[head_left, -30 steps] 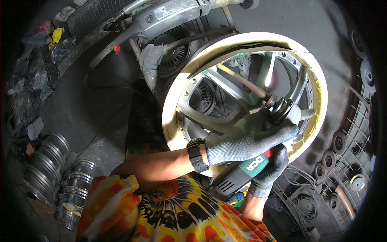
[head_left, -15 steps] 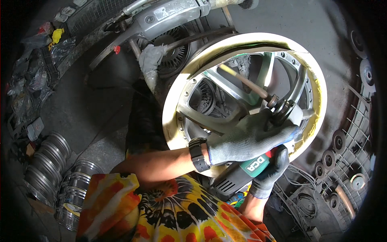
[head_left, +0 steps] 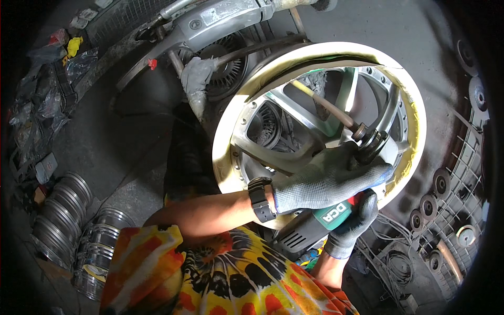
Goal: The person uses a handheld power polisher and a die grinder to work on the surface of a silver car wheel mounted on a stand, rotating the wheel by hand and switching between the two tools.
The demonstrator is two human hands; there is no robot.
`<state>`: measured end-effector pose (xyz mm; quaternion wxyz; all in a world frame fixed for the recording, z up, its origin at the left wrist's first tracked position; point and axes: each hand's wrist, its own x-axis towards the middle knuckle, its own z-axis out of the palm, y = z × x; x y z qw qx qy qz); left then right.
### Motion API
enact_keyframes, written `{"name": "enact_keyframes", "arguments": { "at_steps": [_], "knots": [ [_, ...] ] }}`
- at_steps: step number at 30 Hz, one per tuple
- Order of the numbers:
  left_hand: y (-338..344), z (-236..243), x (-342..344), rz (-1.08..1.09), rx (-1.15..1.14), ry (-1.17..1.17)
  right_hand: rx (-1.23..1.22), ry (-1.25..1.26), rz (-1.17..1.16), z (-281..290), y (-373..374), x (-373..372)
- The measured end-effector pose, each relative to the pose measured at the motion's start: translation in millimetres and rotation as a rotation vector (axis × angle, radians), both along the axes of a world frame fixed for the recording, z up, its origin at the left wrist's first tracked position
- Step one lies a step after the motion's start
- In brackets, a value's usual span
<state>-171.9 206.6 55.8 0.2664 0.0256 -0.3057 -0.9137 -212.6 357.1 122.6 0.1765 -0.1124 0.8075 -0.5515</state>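
My left hand (head_left: 328, 176), in a grey glove with a watch at the wrist, is closed over the front of a green-and-black power tool (head_left: 296, 236). My right hand (head_left: 354, 220), also gloved, grips its body from below. From the tool's metal collar (head_left: 367, 136), a long shaft with a pale yellow end (head_left: 331, 107) reaches across the spokes toward the inner upper rim of an alloy wheel (head_left: 400, 76). The wheel has silver spokes, bolt holes and a cream-yellow covered lip. Whether the shaft's end touches it I cannot tell.
A large grey machine (head_left: 220, 23) and a spoked wheel centre (head_left: 226, 71) lie beyond. Stacked metal rims (head_left: 55, 231) stand lower left, crumpled plastic (head_left: 50, 100) at left. Discs (head_left: 441, 184) sit on a wire grid (head_left: 467, 163) at right, with cables (head_left: 399, 265) below.
Over the last second the tool's shaft and my left hand have shifted slightly right. Both hands keep their grip, and the wheel looks almost unmoved.
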Motion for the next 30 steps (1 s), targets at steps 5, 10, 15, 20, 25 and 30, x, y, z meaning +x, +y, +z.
{"name": "enact_keyframes", "arguments": {
  "at_steps": [5, 10, 15, 20, 25, 30],
  "knots": [
    [6, -6, 0, 0.124, -0.149, -0.062, 0.02, -0.078, 0.059, 3, -3, -1],
    [3, -2, 4, 0.032, -0.019, -0.037, -0.012, -0.049, 0.013, 2, -5, 3],
    [3, -3, 5, 0.054, -0.069, -0.102, 0.001, -0.132, 0.058, 5, -1, 1],
    [-3, -3, 7, -0.006, -0.032, -0.093, 0.011, -0.124, 0.071, 5, -2, 2],
    [-3, 0, 8, -0.146, 0.141, -0.049, -0.014, -0.076, 0.019, 0, -10, 8],
    [-6, 0, 11, -0.023, -0.03, -0.09, 0.055, -0.068, 0.104, 3, -8, 3]
  ]
}}
